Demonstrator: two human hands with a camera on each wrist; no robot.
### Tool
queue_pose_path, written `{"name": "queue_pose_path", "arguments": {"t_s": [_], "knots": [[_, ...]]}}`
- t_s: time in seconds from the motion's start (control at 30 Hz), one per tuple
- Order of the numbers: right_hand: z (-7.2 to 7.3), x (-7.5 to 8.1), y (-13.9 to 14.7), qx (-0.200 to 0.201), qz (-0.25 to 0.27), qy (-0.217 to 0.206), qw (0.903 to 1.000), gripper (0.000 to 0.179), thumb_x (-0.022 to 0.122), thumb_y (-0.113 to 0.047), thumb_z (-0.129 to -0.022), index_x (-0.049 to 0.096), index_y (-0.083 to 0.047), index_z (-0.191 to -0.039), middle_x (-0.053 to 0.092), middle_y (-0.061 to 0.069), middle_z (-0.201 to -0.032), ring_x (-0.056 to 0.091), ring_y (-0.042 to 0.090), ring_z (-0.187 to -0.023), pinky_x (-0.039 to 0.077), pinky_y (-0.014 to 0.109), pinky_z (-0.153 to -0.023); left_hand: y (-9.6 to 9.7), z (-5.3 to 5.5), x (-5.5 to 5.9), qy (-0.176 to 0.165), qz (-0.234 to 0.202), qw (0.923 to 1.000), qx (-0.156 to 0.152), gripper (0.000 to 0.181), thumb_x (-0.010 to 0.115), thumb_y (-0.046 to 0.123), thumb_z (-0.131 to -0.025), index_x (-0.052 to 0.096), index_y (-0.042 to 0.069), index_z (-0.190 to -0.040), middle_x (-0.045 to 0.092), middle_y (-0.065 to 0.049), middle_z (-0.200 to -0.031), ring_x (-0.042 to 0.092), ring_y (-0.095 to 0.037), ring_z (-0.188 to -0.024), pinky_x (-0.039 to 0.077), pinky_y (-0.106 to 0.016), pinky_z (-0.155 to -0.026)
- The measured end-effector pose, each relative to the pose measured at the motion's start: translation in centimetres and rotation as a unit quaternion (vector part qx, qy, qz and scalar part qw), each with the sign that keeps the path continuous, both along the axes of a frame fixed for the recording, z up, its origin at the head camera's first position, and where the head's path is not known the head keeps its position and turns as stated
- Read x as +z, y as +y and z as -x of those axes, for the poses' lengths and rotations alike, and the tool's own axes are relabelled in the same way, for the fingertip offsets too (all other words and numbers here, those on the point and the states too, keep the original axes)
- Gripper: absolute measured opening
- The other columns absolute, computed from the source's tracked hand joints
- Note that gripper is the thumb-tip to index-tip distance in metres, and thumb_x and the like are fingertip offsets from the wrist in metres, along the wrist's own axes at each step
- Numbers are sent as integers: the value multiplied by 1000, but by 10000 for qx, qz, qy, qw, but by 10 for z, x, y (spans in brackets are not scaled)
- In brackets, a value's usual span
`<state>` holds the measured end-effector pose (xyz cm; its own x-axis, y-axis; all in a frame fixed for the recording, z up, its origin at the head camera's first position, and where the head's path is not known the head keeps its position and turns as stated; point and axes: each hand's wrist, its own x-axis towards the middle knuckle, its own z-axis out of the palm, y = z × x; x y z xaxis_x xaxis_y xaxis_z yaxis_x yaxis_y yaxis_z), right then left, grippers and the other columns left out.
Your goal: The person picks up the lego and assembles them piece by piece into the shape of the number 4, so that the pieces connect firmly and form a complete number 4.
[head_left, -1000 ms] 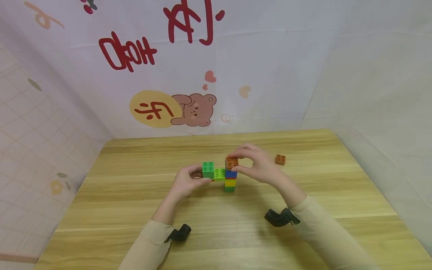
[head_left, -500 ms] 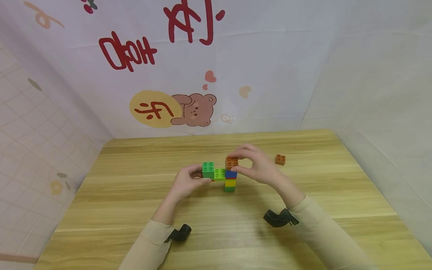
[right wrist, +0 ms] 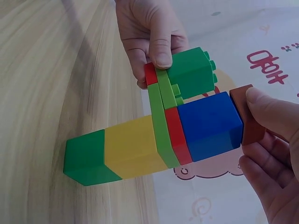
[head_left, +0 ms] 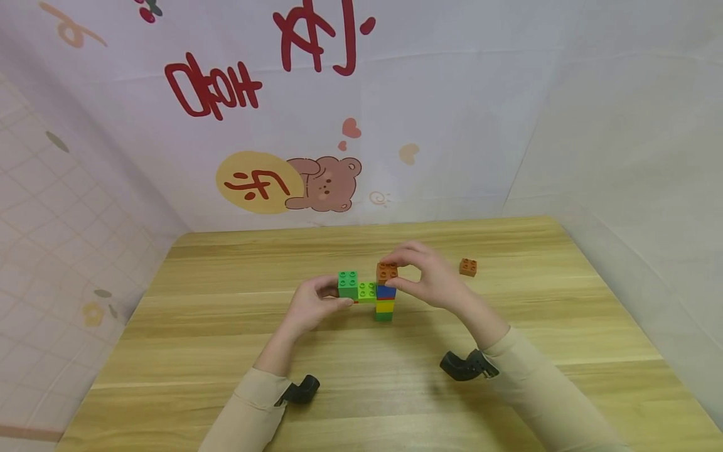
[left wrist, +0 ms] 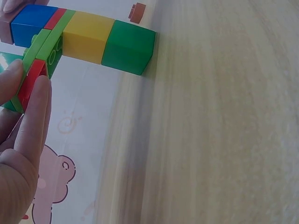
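A block tower stands on the table: a green block (right wrist: 91, 158) at the bottom, then a yellow block (right wrist: 133, 144), thin light green and red pieces, and a blue block (right wrist: 210, 123). On top of the blue block sits a brown block (head_left: 387, 273), pinched by my right hand (head_left: 426, 276) between thumb and fingers. A light green arm (head_left: 367, 290) juts out leftward from the tower and carries another green block (head_left: 348, 284). At that arm's end my left hand (head_left: 310, 306) pinches the green block and the small red piece (left wrist: 32, 83) underneath.
A second brown block (head_left: 468, 267) lies on the wooden table (head_left: 237, 351) behind and right of the tower. A white printed curtain (head_left: 452, 125) hangs at the table's back, with more white cloth at both sides.
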<state>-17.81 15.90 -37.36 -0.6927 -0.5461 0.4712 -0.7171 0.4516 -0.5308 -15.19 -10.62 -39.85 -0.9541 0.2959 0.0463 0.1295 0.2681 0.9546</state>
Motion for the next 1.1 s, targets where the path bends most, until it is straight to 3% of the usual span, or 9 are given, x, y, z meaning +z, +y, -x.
{"name": "queue_pose_path", "arguments": {"t_s": [0.23, 0.43, 0.87, 1.1], "knots": [[1, -2, 0, -6, -14, 13, 10000, 34, 83, -15, -81, 72, -9, -112, 64, 1, -111, 61, 16, -98, 51, 35, -88, -4, 15, -30, -128, -25, 9999, 97, 40, 79, 2, -82, 68, -2, -120, 70, -10, -105, 65, -26, -94, 53, -26, -77], [1, -3, -1, -3, 3, 43, 10000, 34, 83, -15, -81, 72, -9, -112, 64, 0, -111, 61, 16, -98, 51, 34, -88, -6, 17, -35, -91, -143, 9998, 58, 40, 82, 9, -82, 69, 2, -119, 70, -8, -104, 66, -23, -93, 54, -27, -77], [2, 1, -1, 112, -55, -47, 9999, 32, 83, -14, -82, 71, -9, -112, 64, 1, -110, 62, 17, -98, 51, 36, -89, -4, 15, -31, -140, -88, 9998, 61, 38, 80, 3, -82, 69, -1, -118, 70, -9, -103, 66, -24, -93, 53, -25, -76], [4, -1, -1, 19, -119, -259, 9996, 33, 82, -16, -83, 71, -11, -113, 64, -1, -111, 61, 15, -98, 51, 37, -89, -1, 3, -5, -105, 27, 9999, -10, 35, 77, -1, -83, 68, -5, -117, 69, -11, -101, 65, -27, -93, 53, -25, -76]]}}
